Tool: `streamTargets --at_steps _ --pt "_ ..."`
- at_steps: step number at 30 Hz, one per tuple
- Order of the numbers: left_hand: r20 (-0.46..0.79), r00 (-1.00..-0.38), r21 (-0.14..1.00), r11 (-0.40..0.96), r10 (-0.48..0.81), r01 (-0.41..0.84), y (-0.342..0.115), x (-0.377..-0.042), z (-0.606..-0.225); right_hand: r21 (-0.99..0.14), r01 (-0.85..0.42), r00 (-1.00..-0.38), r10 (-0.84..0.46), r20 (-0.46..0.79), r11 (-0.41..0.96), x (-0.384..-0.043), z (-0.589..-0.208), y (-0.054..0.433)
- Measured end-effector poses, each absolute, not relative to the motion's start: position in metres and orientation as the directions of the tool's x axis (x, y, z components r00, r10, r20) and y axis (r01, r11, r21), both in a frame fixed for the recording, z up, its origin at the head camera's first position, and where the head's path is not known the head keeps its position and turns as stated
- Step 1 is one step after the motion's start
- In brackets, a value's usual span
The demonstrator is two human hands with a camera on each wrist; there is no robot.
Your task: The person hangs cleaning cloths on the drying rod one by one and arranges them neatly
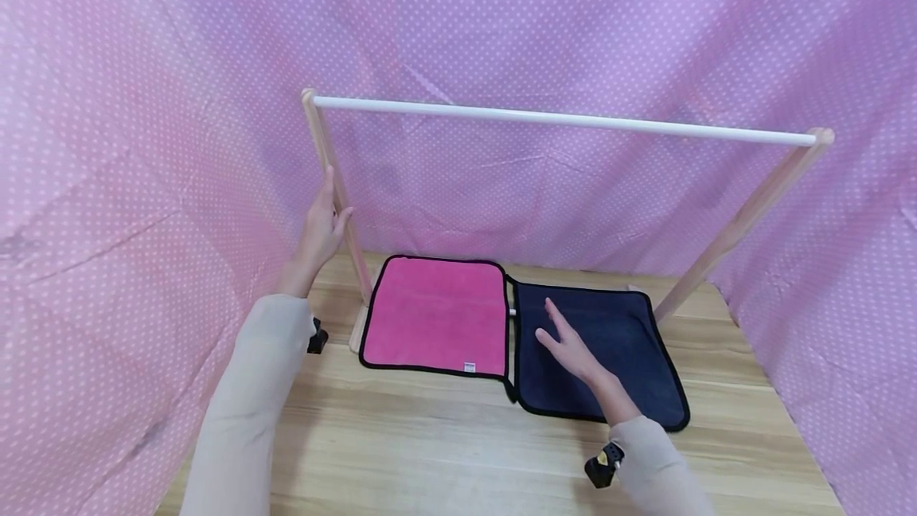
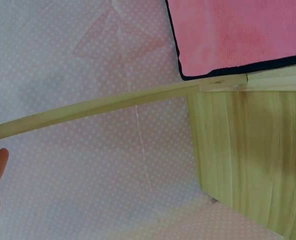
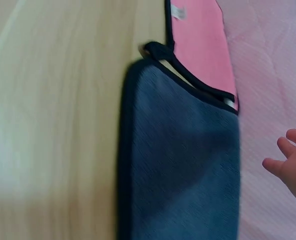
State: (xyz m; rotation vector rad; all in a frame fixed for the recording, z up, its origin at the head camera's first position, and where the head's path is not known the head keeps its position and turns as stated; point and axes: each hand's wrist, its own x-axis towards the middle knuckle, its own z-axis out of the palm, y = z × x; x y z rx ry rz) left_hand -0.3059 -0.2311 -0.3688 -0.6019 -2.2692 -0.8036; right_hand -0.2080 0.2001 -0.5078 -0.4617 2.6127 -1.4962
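The person's left arm [image 1: 247, 392] reaches forward, the left hand [image 1: 318, 233] raised with its fingers straight and the thumb held apart. Across from it I see the right arm [image 1: 648, 448] angle inward, lower, the right hand [image 1: 573, 353] loosely spread, thumb away from the fingers.

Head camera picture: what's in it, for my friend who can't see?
A person's left hand touches a wooden post of a rack with a white bar; the right hand hovers above a dark blue cloth. A pink cloth lies beside it, dotted curtains behind.
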Motion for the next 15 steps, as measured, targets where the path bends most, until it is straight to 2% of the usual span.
streamTargets --at_steps 3,7,15 --pt "0.698 -0.688 0.378 0.714 0.197 0.589 -0.232 -0.306 -0.368 -0.911 -0.124 -0.956 -0.292 0.005 0.393 -0.21 -0.517 0.191" --pt "0.684 -0.704 0.392 0.716 0.194 0.578 -0.233 -0.307 -0.367 -0.933 -0.05 -0.957 -0.285 -0.057 0.357 -0.211 -0.525 0.179" --pt "0.669 -0.719 0.428 0.693 0.189 0.58 -0.234 -0.308 -0.364 -0.938 -0.031 -0.952 -0.298 -0.078 0.346 -0.214 -0.537 0.16"
